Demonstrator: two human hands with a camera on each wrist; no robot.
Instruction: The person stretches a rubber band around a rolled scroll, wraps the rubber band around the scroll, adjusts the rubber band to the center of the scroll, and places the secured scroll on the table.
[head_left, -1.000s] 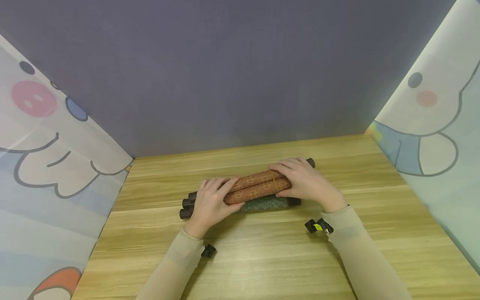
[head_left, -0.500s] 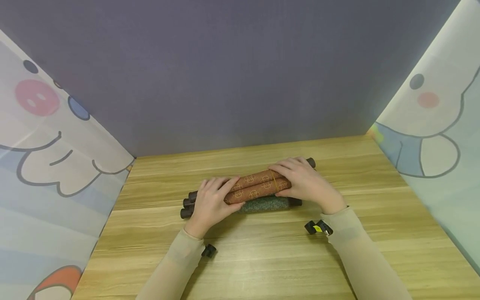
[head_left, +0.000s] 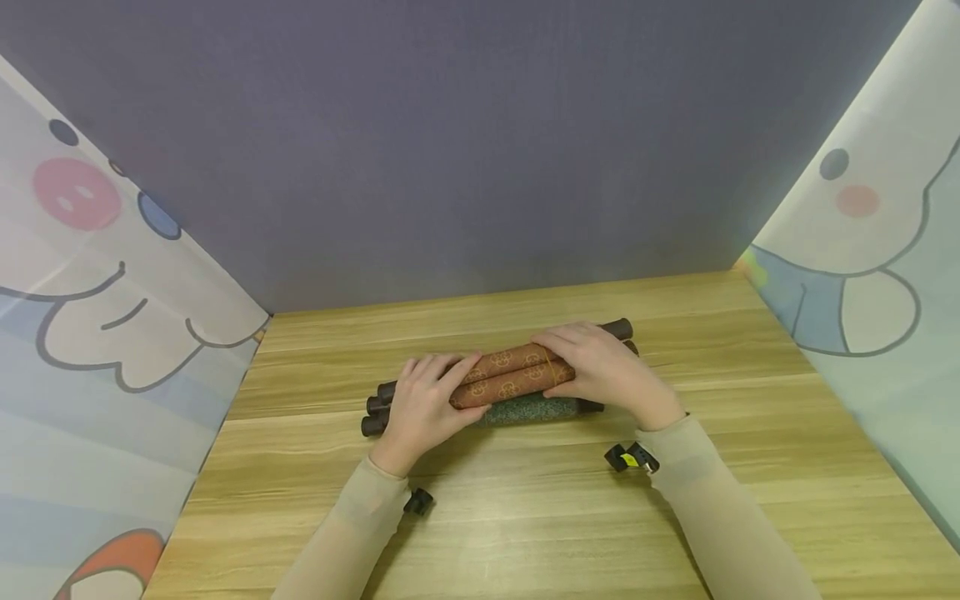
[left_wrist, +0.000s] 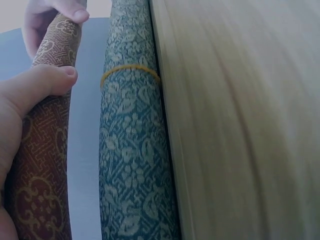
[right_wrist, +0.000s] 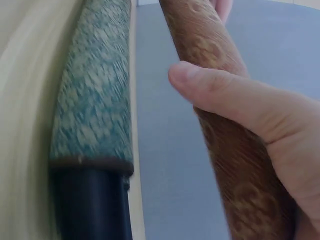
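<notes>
Two reddish-brown scrolls (head_left: 510, 387) with gold flower patterns lie side by side, a thin yellow band near their right part. My left hand (head_left: 422, 408) grips them near the left end. Further right my right hand (head_left: 609, 367) holds them, its thumb (right_wrist: 215, 92) across the near side. A green patterned scroll (head_left: 534, 407) lies lower and nearer to me on the table; in the left wrist view a yellow band crosses this green scroll (left_wrist: 132, 155), and a gap separates it from the brown one. The fingers on the far side are largely hidden.
Dark roller ends (head_left: 372, 426) stick out past my left hand, and more dark ends (head_left: 618, 328) past my right. The wood-grain table (head_left: 525, 517) meets a grey panel (head_left: 480, 167) behind. Cartoon-printed sheets (head_left: 862, 242) stand at both sides.
My right hand has slid slightly left along the brown scrolls, so more of the dark ends shows at the right. My left hand and the green scroll look nearly unmoved.
</notes>
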